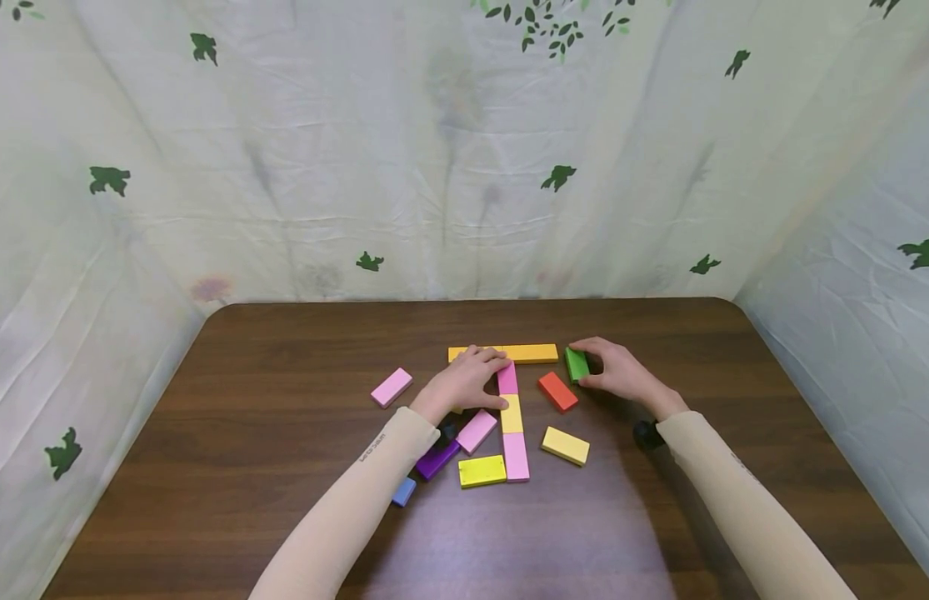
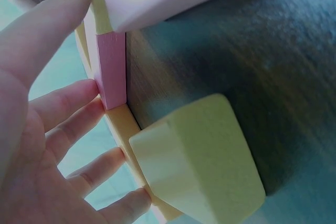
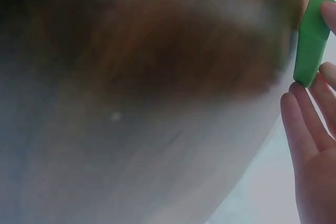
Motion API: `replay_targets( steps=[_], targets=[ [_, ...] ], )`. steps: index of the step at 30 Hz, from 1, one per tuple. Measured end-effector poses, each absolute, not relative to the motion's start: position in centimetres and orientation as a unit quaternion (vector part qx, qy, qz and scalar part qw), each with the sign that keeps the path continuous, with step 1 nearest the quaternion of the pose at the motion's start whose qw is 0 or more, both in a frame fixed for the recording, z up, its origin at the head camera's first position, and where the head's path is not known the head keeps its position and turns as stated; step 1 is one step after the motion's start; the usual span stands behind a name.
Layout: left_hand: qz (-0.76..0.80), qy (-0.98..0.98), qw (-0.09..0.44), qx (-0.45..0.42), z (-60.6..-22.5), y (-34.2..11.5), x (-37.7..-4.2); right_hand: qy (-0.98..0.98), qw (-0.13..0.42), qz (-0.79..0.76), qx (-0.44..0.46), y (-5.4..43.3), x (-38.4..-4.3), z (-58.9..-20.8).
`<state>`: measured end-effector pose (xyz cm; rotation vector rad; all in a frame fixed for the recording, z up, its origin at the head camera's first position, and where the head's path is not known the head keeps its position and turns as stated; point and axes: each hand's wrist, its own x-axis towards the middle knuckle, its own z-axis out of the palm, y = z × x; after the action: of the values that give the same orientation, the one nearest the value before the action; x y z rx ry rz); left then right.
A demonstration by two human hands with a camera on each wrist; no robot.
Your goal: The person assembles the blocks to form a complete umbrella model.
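Note:
A row of two orange blocks (image 1: 530,353) lies toward the far side of the table. From it a line runs nearer: a pink block (image 1: 507,379), a yellow block (image 1: 512,414) and another pink block (image 1: 516,457). My left hand (image 1: 467,382) rests with fairly straight fingers at the corner of row and line; in the left wrist view its fingertips touch the orange and pink blocks. A pale yellow block (image 2: 199,156) sits beneath that palm. Just right of the row, my right hand (image 1: 621,371) pinches a green block (image 1: 575,365) between thumb and fingers.
A red block (image 1: 557,392) and a light yellow block (image 1: 565,446) lie right of the line. To its left are a bright yellow block (image 1: 482,472), a pink block (image 1: 476,432), a purple block (image 1: 437,460) and a blue block (image 1: 404,492). Another pink block (image 1: 392,387) lies farther left.

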<state>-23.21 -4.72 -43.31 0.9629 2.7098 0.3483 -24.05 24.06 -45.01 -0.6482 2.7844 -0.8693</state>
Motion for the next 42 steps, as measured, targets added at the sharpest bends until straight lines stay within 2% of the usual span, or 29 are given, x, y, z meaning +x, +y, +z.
replay_targets(
  steps=[42],
  targets=[
    [0.128, 0.928, 0.126, 0.326, -43.6, -4.9, -23.3, 0.929, 0.059, -0.284, -0.231, 22.7, -27.9, -45.6]
  ],
)
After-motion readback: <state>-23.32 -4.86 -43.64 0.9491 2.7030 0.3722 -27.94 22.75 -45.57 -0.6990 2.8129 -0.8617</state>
